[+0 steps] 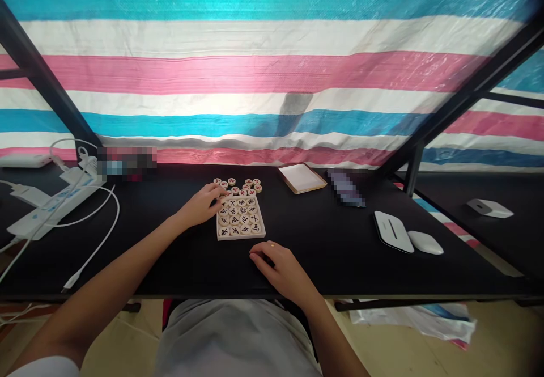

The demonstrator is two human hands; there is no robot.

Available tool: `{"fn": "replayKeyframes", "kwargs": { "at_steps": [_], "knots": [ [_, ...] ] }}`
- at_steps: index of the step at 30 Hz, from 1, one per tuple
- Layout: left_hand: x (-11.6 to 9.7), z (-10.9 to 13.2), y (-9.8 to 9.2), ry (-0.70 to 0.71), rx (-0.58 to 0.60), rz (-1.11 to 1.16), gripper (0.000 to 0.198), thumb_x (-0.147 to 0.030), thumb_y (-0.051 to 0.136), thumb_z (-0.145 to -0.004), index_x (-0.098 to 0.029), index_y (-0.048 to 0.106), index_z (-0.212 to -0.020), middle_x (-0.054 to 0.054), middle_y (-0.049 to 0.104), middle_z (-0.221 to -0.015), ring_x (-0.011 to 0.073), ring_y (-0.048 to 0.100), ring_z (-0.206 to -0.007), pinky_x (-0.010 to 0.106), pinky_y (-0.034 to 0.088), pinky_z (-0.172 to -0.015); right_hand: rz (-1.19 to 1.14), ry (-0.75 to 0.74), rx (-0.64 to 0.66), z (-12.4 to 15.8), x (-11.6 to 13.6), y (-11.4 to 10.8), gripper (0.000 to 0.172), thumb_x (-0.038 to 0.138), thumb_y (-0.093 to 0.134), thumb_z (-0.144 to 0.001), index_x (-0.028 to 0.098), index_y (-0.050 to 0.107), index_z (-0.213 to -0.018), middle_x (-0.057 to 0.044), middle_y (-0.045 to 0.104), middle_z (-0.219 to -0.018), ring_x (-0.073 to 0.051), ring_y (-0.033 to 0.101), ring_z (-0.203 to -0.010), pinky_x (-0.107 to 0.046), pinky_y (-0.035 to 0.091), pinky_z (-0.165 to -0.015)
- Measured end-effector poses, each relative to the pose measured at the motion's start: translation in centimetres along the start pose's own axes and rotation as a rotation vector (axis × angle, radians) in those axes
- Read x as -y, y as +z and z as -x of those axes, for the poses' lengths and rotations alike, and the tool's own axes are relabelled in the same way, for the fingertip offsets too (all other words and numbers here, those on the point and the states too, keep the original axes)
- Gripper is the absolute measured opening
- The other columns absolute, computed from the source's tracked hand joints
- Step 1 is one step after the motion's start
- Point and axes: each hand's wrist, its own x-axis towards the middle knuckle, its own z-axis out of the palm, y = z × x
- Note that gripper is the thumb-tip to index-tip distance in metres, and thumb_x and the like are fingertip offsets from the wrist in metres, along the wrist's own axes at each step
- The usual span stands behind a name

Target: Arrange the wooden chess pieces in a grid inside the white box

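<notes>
A shallow white box holds rows of round Chinese chess pieces with black characters. Behind its far edge lie several loose pieces with red characters, among them a red piece. My left hand reaches over the box's far left corner, its fingertips pinched together at a Chinese chess piece by the edge. Those fingers partly hide the corner and the piece. My right hand rests on the black table just in front of the box, thumb and fingers apart, holding nothing.
Behind to the right lies a box lid, beside a blurred phone-like object. Farther right are a white flat device and a white mouse. On the left sit a power strip and a white cable. A striped sheet hangs behind.
</notes>
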Motion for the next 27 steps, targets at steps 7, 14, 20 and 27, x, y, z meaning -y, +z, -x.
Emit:
{"fn": "replayKeyframes", "kwargs": {
  "at_steps": [7, 14, 20, 27],
  "knots": [
    [2.0, 0.0, -1.2, -0.066, -0.042, -0.158, 0.029, -0.023, 0.041, -0.087, -0.017, 0.063, -0.105, 0.008, 0.057, -0.108, 0.0220, 0.052, -0.104, 0.036, 0.043, -0.094, 0.000, -0.004, 0.002, 0.0, -0.2, 0.1, 0.016, 0.026, 0.047, -0.092, 0.020, 0.062, -0.088, -0.002, 0.064, -0.080, -0.015, 0.060, -0.076, -0.026, 0.045, -0.069],
    [4.0, 0.6, -1.3, -0.130, 0.059, -0.239, 0.034, -0.025, 0.045, -0.084, -0.017, 0.062, -0.112, 0.011, 0.054, -0.115, 0.0253, 0.051, -0.106, 0.041, 0.043, -0.096, 0.151, -0.121, 0.057, -0.6, 0.0, 0.2, 0.019, 0.023, 0.049, -0.091, 0.020, 0.060, -0.106, -0.006, 0.064, -0.096, -0.018, 0.060, -0.089, -0.029, 0.048, -0.077],
    [3.2, 0.6, -1.3, -0.075, 0.038, -0.203, 0.035, -0.024, 0.041, -0.086, -0.021, 0.061, -0.114, 0.008, 0.054, -0.115, 0.0234, 0.051, -0.107, 0.038, 0.042, -0.096, 0.504, -0.290, 0.207, -2.3, 0.8, 0.3, 0.033, 0.027, 0.049, -0.090, 0.014, 0.055, -0.119, -0.011, 0.063, -0.096, -0.022, 0.062, -0.084, -0.031, 0.050, -0.071],
    [3.9, 0.8, -1.9, -0.121, 0.082, -0.237, 0.037, -0.025, 0.045, -0.083, -0.021, 0.059, -0.118, 0.009, 0.053, -0.118, 0.0246, 0.050, -0.110, 0.039, 0.042, -0.098, 0.557, -0.357, 0.270, -4.3, 0.4, -0.1, 0.036, 0.035, 0.048, -0.091, 0.014, 0.055, -0.118, -0.012, 0.065, -0.092, -0.021, 0.063, -0.081, -0.028, 0.049, -0.067]
  ]
}}
